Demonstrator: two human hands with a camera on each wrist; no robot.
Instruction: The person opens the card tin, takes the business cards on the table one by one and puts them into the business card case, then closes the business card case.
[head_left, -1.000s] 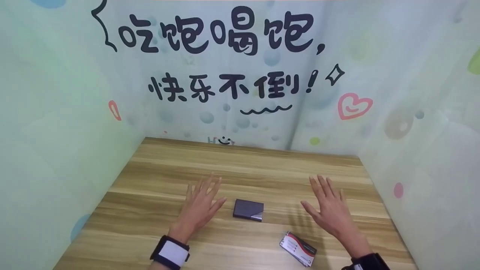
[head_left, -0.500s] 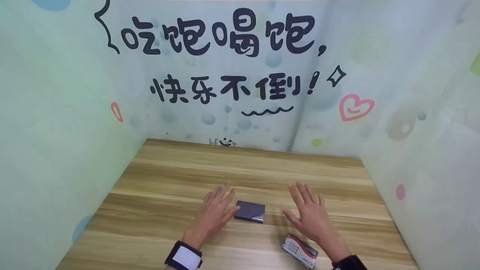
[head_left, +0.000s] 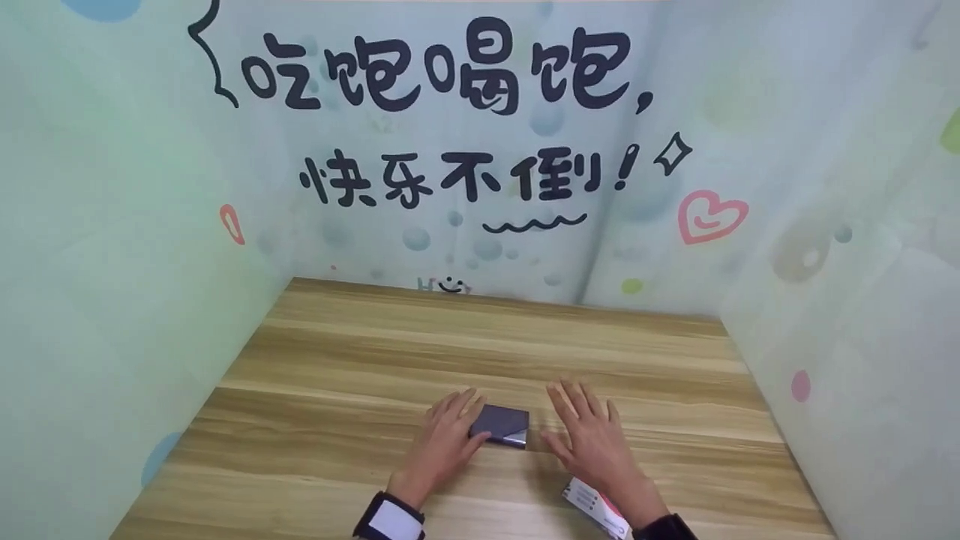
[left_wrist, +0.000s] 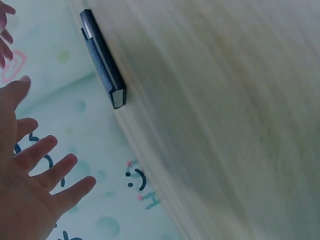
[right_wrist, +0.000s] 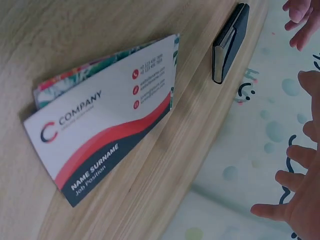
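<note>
Head view: at lower centre on the tabletop, a dark flat case lies between left hand and right hand, each grip released; cards lie partly hidden below. Left wrist: case upper left. Right wrist: cards left, case upper right.

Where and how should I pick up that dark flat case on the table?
Probably by the long edges of the case: bring the left hand in from its left end, thumb on the near edge, fingers on the far one. It lies flat on the table, hiding its underside, but the wrist views show straight sides that look thick enough to pinch.
</note>
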